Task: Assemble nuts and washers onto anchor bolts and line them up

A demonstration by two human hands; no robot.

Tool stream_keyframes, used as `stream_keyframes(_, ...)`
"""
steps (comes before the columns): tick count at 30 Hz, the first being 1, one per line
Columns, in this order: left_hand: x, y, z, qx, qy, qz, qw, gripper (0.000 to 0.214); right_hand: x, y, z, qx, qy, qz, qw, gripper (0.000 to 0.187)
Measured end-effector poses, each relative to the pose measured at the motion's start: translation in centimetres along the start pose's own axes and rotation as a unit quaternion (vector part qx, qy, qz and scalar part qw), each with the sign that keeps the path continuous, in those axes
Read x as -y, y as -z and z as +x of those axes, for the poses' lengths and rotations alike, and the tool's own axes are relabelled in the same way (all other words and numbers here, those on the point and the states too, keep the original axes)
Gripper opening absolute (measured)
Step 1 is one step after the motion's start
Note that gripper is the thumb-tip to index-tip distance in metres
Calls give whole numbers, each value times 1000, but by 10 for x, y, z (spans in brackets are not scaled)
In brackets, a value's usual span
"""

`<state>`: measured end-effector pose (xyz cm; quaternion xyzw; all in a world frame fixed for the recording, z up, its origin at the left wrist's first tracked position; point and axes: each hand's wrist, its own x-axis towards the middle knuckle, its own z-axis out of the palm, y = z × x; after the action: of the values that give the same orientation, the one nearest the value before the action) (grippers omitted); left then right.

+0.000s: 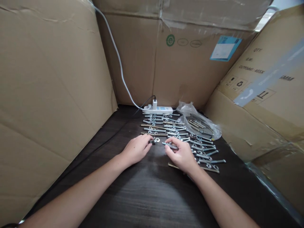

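Note:
My left hand (pixel 136 148) rests on the dark table (pixel 147 193), its fingertips pinched on a small dark nut (pixel 152 142). A loose washer (pixel 157 139) lies just beyond it. My right hand (pixel 181 154) is closed around a silver bolt (pixel 169 145) that points left toward the left hand. Beyond both hands, several bolts with washers (pixel 163 126) lie in rows. More bolts (pixel 206 152) lie to the right of my right hand.
A clear plastic bag (pixel 197 122) holding more bolts lies at the back right. A white power strip (pixel 158 110) with a plugged charger and white cable sits at the back. Cardboard boxes (pixel 47 79) wall in the table on the left, back and right.

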<state>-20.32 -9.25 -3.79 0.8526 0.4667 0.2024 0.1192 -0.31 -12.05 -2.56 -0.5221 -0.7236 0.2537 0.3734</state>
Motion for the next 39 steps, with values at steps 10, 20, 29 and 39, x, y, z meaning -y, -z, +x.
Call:
stream_keyframes(10,-2,-5,5,-7,26,53,998,6,3,-2,-1,13,10,-11,1000,12)
stream_keyframes(20,-21,6,-2,-36,-8,-119,992,24,7,-7,-5,52,31,-27,998,15)
stream_keyframes(29,-22,11,-7,-25,-66,-116,991,20,6,-9,-6,38,26,-11,999,15)
stream_keyframes(39,-28,19,-7,11,-82,-125,989,22,5,-4,-5,50,24,44,997,17)
